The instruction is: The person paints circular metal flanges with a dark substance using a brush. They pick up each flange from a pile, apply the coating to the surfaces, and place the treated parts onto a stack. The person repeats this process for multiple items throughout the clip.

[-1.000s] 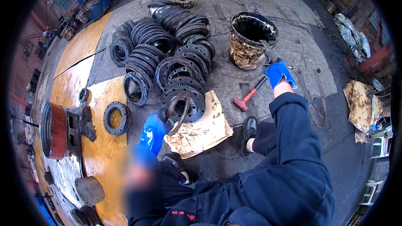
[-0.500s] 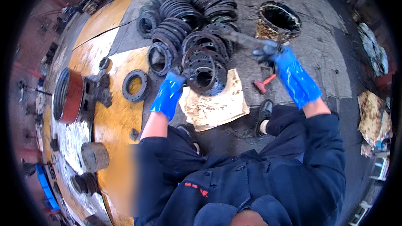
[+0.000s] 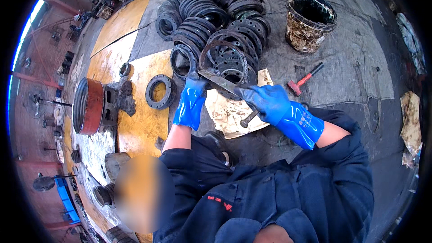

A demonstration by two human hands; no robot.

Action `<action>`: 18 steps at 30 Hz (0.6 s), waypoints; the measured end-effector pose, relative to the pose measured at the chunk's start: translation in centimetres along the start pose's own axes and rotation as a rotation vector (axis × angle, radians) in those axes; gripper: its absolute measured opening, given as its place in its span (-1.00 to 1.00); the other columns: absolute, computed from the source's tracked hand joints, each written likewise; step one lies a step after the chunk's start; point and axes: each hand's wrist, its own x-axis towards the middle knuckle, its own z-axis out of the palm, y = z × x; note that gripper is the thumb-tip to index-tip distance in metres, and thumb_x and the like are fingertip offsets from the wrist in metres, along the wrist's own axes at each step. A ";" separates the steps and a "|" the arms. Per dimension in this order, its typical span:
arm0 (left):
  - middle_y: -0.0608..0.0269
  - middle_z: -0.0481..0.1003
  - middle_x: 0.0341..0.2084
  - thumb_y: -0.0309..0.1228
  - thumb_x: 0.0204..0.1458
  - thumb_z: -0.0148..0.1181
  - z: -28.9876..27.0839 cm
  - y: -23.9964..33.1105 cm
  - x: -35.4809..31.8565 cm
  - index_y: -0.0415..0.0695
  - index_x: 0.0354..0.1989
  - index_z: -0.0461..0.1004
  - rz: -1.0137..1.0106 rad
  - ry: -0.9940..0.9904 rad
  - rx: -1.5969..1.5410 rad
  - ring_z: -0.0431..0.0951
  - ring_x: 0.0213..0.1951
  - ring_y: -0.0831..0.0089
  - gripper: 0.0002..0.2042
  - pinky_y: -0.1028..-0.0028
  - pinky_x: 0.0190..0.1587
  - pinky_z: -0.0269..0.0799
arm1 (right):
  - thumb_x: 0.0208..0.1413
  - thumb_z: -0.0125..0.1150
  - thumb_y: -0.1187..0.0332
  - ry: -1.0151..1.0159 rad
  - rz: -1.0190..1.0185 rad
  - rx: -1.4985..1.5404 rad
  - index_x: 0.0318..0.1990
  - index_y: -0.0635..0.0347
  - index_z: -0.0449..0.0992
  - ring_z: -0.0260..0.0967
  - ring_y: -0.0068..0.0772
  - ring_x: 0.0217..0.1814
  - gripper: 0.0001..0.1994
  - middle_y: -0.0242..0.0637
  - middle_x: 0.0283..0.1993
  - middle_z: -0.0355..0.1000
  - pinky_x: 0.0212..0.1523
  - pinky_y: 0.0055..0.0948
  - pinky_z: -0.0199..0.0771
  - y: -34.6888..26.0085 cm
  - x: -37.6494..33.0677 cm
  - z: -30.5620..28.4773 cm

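My left hand (image 3: 193,91), in a blue rubber glove, is closed on the near left edge of a thin dark metal ring (image 3: 223,43). The ring stands tilted against the row of flanges. In my gloved right hand (image 3: 268,102) is a flat-bladed scraper-like tool (image 3: 220,82). Its blade crosses the ring's near side and reaches close to my left fingers; its knobbed end sticks out below my right hand. Behind the ring, dark bolt-holed flanges (image 3: 247,30) lean on one another. Stained cardboard (image 3: 229,117) lies below my hands.
A red-headed hammer (image 3: 302,81) lies on the floor to the right, in front of a grimy bucket (image 3: 310,31). One loose flange (image 3: 160,91) and an orange-brown cylinder (image 3: 91,105) are at the left. More stacked rings (image 3: 204,9) stand farther back.
My right hand has swung down and left, bringing the tool's blade onto the ring. The ring's far edge has risen, with my left hand still at its edge. The whole view has shifted slightly.
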 end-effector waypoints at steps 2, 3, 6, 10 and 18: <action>0.16 0.54 -0.29 -0.42 0.04 0.13 0.0 -0.2 0.0 -0.19 -0.09 0.46 0.000 0.003 -0.021 0.56 -0.28 0.36 -0.75 0.41 -0.24 0.49 | -0.23 0.22 0.45 -0.020 0.070 0.011 0.23 -0.06 0.22 0.45 -0.09 -0.32 -0.28 -0.18 0.02 0.39 -0.41 -0.20 0.45 -0.9 -0.3 0.7; 0.17 0.54 -0.28 -0.42 0.05 0.13 0.2 -0.2 0.3 -0.19 -0.09 0.46 0.004 0.003 -0.025 0.56 -0.28 0.36 -0.75 0.41 -0.24 0.49 | -0.23 0.23 0.43 -0.014 0.086 0.009 0.25 -0.08 0.18 0.45 -0.07 -0.34 -0.25 -0.16 -0.01 0.40 -0.43 -0.18 0.44 -1.1 -0.1 1.0; 0.18 0.54 -0.28 -0.43 0.06 0.12 0.5 -0.1 0.5 -0.20 -0.09 0.46 0.015 0.003 -0.065 0.56 -0.28 0.37 -0.76 0.41 -0.25 0.49 | -0.23 0.22 0.45 -0.037 0.164 0.024 0.29 -0.10 0.11 0.44 -0.07 -0.33 -0.21 -0.14 -0.05 0.40 -0.42 -0.17 0.44 -1.3 0.6 1.6; 0.20 0.54 -0.28 -0.44 0.08 0.11 0.8 -0.3 0.9 -0.21 -0.09 0.45 0.034 0.005 -0.070 0.55 -0.29 0.39 -0.77 0.42 -0.25 0.50 | -0.15 0.20 0.37 -0.160 0.261 0.004 0.32 -0.20 0.02 0.41 -0.04 -0.15 -0.21 -0.14 0.03 0.35 -0.31 -0.14 0.45 -1.3 1.6 1.5; 0.20 0.53 -0.29 -0.52 0.09 0.06 -1.6 -2.7 1.9 -0.22 -0.12 0.44 0.090 -0.013 0.256 0.54 -0.31 0.41 -0.81 0.40 -0.24 0.51 | -0.16 0.22 0.38 -0.024 0.395 0.140 0.28 -0.17 0.08 0.40 0.00 -0.09 -0.25 -0.06 -0.08 0.40 -0.20 -0.09 0.46 -0.2 3.3 0.4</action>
